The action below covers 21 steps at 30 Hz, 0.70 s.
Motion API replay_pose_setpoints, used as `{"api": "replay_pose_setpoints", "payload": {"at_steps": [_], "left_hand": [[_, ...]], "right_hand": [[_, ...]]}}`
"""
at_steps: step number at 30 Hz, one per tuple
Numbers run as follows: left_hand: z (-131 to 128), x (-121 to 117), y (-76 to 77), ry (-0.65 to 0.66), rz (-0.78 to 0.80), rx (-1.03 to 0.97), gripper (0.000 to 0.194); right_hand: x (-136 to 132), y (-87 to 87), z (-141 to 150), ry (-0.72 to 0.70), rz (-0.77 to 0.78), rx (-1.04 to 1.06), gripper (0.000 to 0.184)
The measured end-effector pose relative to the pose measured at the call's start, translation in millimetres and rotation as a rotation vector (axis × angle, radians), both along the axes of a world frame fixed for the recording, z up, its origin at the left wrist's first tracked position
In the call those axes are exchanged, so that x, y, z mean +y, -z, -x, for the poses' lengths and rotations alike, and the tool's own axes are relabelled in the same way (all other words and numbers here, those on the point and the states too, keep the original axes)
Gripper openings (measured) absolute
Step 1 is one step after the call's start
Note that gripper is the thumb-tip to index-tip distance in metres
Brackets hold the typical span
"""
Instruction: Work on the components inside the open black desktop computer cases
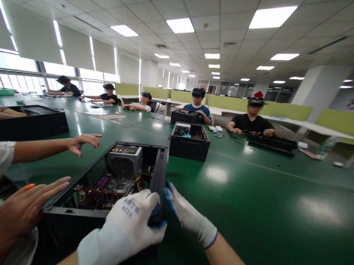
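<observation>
Black and full of parts, the computer box sits on the green table just in front of me, open at the top. Think of the box as a clock, with twelve on the far side. At about five o'clock, near the corner, my left hand has a hold on the rim, with its fingers bent and the thumb low beside them. Some of the fingertips are hidden. At three o'clock, my right hand is loose and not closed on anything. Its fingers are straight, with the tips up against the outside of the box. White gloves with blue on the finger parts cover both.

Inside the box, toward twelve, is a grey fan block. Yellow wires lie at two o'clock, and a purple slot is near the middle.

A person beside me has one bare hand out at ten o'clock and another bare hand at eight. Farther off, at two o'clock, stands a smaller-looking black box.
</observation>
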State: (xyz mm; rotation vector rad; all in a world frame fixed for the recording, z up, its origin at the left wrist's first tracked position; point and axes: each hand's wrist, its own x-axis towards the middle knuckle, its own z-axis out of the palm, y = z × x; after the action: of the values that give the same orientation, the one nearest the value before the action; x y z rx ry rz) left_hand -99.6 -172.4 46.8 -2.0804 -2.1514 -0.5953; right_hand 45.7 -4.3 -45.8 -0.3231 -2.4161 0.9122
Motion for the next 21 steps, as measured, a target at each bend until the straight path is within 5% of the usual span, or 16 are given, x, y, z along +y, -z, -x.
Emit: {"api": "replay_pose_setpoints", "payload": {"at_steps": [6,13,18,21], "left_hand": [[19.4,7.6,1.4,0.008,-0.021,0.003,0.027],[40.9,9.7,-0.3,-0.012,-0.083,0.048,0.027],[90.7,30.7,-4.1,-0.275,-0.236,0.188,0.033],[93.9,37.8,4.8,-0.403,-0.324,0.175,0.035]], "right_hand": [[8.2,37.5,-58.2,0.198,0.110,-0.273,0.075],[-0.9,24.4,-97.8,0.384,0.330,-0.314,0.084],[-8.6,21.3,-95.8,0.417,0.329,-0.353,0.088],[-8.6,28.9,-91.9,0.410,0.295,-0.352,0.084]]}}
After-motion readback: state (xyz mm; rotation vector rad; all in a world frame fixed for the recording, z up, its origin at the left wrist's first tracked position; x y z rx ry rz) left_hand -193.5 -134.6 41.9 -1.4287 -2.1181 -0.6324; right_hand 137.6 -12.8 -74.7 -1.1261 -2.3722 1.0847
